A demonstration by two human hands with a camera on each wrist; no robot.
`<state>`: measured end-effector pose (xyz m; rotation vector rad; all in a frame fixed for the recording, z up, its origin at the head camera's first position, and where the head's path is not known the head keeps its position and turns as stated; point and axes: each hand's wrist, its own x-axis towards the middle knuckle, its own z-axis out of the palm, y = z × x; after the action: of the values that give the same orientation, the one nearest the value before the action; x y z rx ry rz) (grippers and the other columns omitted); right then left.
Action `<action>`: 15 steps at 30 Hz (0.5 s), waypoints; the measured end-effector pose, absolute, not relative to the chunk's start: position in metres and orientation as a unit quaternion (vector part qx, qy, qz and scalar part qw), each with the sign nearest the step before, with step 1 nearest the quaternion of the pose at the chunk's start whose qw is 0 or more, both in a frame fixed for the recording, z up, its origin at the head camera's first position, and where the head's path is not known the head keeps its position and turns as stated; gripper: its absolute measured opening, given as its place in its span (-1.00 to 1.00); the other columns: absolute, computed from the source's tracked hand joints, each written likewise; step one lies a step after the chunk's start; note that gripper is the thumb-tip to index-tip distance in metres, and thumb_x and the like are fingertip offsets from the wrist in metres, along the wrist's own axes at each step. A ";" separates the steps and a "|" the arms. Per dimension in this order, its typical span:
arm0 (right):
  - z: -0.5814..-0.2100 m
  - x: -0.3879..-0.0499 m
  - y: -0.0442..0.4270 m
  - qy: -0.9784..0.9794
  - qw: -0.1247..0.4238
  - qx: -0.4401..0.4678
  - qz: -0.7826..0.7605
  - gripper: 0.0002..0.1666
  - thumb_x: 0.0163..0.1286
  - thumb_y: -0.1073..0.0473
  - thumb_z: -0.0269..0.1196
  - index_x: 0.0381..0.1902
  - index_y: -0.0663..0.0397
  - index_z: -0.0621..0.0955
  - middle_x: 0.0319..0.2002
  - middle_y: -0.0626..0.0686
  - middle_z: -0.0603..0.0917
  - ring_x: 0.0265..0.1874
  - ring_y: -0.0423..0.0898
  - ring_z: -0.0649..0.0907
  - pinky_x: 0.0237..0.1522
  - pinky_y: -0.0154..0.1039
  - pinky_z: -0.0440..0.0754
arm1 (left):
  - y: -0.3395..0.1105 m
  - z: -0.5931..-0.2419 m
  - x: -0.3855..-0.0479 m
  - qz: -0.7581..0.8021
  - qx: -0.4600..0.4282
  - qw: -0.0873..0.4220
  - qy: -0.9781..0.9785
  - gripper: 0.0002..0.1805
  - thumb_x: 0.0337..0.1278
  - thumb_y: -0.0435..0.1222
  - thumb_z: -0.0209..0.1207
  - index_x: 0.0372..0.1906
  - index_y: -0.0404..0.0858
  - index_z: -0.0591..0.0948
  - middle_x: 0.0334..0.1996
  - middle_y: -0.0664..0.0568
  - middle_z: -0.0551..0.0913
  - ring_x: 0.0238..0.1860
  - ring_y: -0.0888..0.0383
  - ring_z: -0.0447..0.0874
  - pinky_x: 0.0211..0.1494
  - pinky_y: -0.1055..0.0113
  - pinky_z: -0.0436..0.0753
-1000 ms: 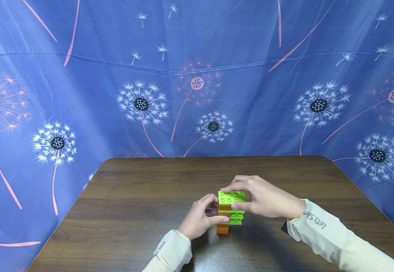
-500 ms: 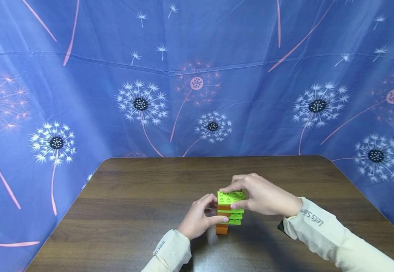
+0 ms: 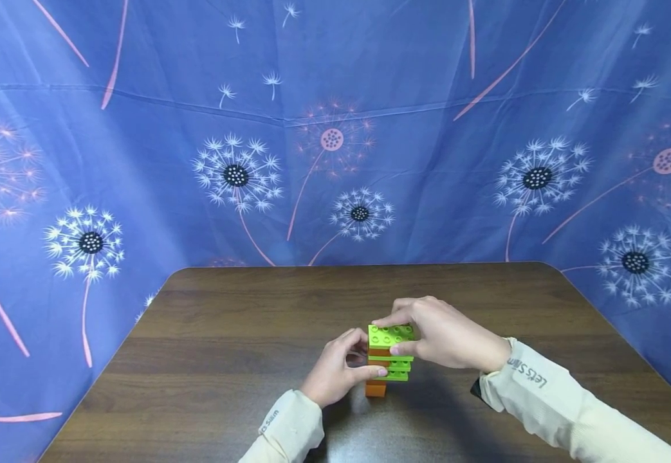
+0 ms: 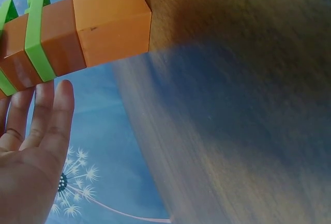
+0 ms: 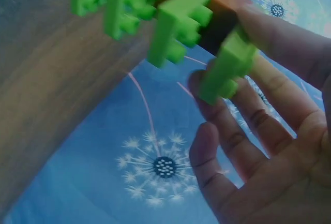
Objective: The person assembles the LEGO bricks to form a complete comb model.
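Note:
A tower of orange blocks [image 3: 376, 390] and thin green studded plates [image 3: 397, 376] stands upright on the table, right of centre. The plates stick out to the right past the orange blocks, as the right wrist view also shows. My left hand [image 3: 338, 370] grips the tower's middle from the left, thumb in front and fingers behind. At the top, my right hand [image 3: 445, 334] pinches the uppermost green plate [image 3: 389, 335] between thumb and fingers. In the left wrist view, the lowest orange block [image 4: 114, 25] shows below the left fingers. The tower's far side is hidden in the head view.
The brown wooden table [image 3: 225, 334] has rounded far corners. Behind it and at both sides hangs a blue cloth [image 3: 439, 148] printed with dandelions, close to the table's edges.
Both hands keep their hold on the tower, with no visible change in grip. The whole head view has shifted slightly.

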<state>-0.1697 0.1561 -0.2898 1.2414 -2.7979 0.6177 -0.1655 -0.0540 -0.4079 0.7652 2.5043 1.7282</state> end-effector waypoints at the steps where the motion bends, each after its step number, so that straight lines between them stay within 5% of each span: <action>1: -0.292 -0.170 0.157 -0.894 0.010 0.398 0.205 -0.50 0.20 0.15 0.51 0.13 0.00 0.73 -0.29 -0.26 0.57 -0.43 -0.32 0.49 -0.31 -0.29 0.52 | -0.054 -0.408 -0.166 0.550 0.244 0.001 0.799 -0.68 0.08 -0.32 0.48 -0.15 -0.26 0.58 -0.16 0.06 0.63 -0.12 0.18 0.69 0.03 0.27 0.70; 10: -0.315 -0.170 0.163 -0.876 0.024 0.392 0.280 -0.51 0.30 0.19 0.44 0.19 0.00 0.68 -0.18 -0.21 0.61 -0.56 -0.36 0.43 -0.42 -0.36 0.50 | -0.055 -0.408 -0.167 0.545 0.242 0.000 0.802 -0.67 0.06 -0.31 0.49 -0.14 -0.25 0.58 -0.17 0.07 0.63 -0.13 0.20 0.68 0.01 0.32 0.69; 15: -0.328 -0.169 0.165 -0.860 0.048 0.389 0.327 -0.51 0.31 0.18 0.44 0.20 0.00 0.67 -0.15 -0.19 0.64 -0.49 -0.34 0.49 -0.43 -0.36 0.55 | -0.054 -0.408 -0.165 0.542 0.246 -0.003 0.803 -0.67 0.07 -0.30 0.49 -0.15 -0.25 0.58 -0.17 0.08 0.62 -0.13 0.21 0.68 0.00 0.33 0.69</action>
<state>-0.1686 0.1647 -0.3280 1.1865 -2.6220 0.9969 -0.1654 -0.0538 -0.4079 0.7739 2.5285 1.7061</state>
